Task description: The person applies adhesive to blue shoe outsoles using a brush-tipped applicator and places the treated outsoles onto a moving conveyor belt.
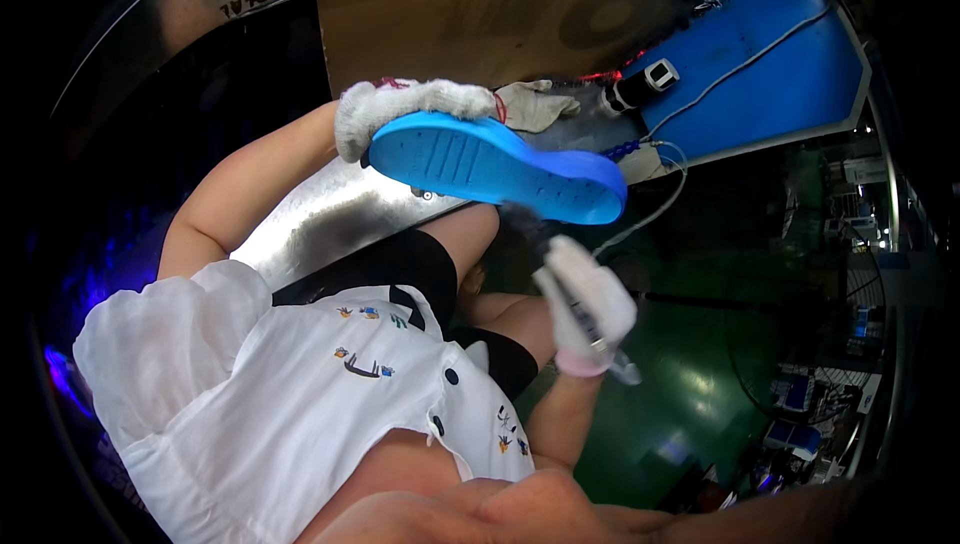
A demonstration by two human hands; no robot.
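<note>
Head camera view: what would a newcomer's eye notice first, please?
The bright blue shoe sole stands out first, upper middle, held in the gloved left hand. Below it, the gloved right hand holds a blurred dark tool. A large blue panel lies upper right.

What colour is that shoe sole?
The shoe sole is bright blue, seen best in the head view.

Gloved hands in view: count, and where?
2: the left hand gripping the upper edge of the blue sole, and the right hand below the sole, holding a blurred dark tool. More could be hidden in shadow.
</note>
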